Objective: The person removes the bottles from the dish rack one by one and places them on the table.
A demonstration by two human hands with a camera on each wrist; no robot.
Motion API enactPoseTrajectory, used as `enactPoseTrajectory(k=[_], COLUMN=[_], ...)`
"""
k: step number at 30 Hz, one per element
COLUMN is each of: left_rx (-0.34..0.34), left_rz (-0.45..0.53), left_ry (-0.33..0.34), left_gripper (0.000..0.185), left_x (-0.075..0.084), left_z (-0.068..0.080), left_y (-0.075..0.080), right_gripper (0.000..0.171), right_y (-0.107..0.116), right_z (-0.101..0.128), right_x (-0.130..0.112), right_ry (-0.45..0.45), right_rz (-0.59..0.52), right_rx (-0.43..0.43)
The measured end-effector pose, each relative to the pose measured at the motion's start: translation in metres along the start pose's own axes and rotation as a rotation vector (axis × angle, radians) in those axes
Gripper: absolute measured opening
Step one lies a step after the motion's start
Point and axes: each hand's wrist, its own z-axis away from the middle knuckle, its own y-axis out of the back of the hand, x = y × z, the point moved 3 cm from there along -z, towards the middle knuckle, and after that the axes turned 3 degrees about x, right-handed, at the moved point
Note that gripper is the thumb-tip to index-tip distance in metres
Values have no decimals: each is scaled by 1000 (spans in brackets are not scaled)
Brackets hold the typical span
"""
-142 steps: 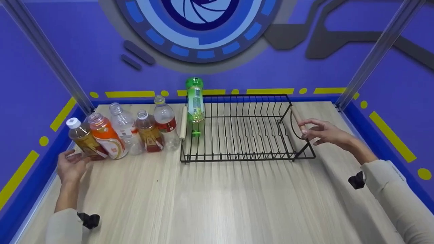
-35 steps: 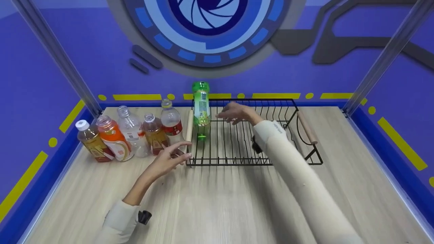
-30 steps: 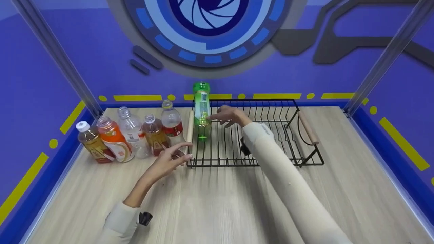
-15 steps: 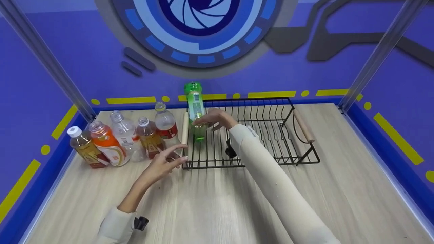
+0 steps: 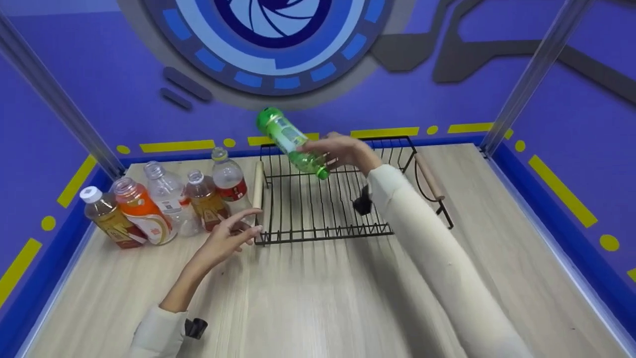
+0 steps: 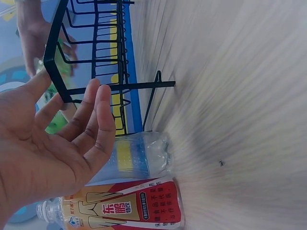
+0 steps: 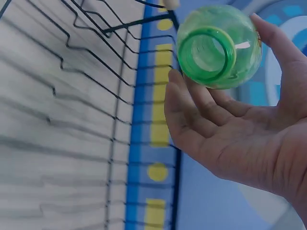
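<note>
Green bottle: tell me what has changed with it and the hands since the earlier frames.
The right hand crossed from the rack's right handle, gripped the green bottle and lifted it out of the rack, tilted. The left hand moved from the leftmost bottle to the rack's front-left corner. The five bottles stayed put.

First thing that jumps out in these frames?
The green bottle, capless, held tilted in the air over the back of the black wire rack by the right hand. Next, the row of five bottles standing left of the rack on the wooden table. The left hand hovers with fingers spread near the rack's front left corner, holding nothing.
</note>
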Motion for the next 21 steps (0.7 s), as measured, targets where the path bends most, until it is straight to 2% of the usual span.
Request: enactPoseTrajectory(k=[4, 8, 14, 17, 21], left_rx=[1, -5, -20, -8, 21], left_rz=[-7, -10, -19, -20, -18], left_ry=[11, 18, -4, 6, 15], left_gripper=[46, 46, 48, 48, 47], left_x=[1, 1, 1, 0, 1], left_z=[1, 2, 1, 2, 2], left_y=[1, 1, 0, -1, -1], right_gripper=[66, 75, 79, 77, 72], right_y=[15, 22, 25, 22, 17], right_z=[27, 59, 105, 124, 142], right_x=[5, 23, 47, 56, 66], right_ry=[85, 148, 182, 198, 212], right_rz=[24, 90, 220, 313, 384], right_rx=[21, -15, -31, -20, -12])
